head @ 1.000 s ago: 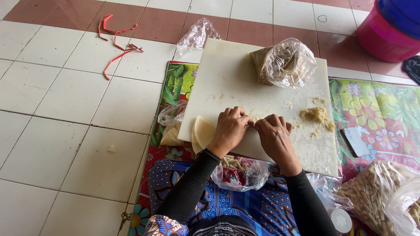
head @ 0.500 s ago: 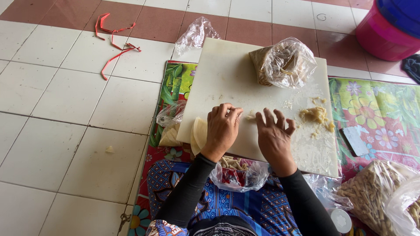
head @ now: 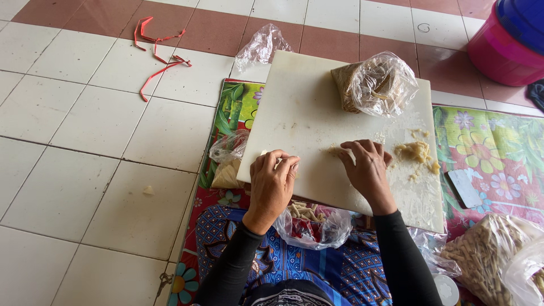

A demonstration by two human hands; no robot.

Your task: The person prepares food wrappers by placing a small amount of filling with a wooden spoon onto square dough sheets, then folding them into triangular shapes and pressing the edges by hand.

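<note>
Head view: the left hand (head: 272, 181) curls closed over a pale dough piece (head: 265, 153) on the white board (head: 306, 113). The right hand (head: 367, 170) pinches a small dough bit (head: 334, 150). Dough scraps (head: 416, 152) beyond it might get smeared by a careless sweep.

pink tub (head: 504, 48) cut off top right; dough under left hand (head: 272, 184) hidden.

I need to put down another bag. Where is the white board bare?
Bare: the far-left part of the white square cutting board, between its left edge and the clear plastic bag of brown filling. Crowded: the near strip with both hands and the yellow dough crumbs.
</note>
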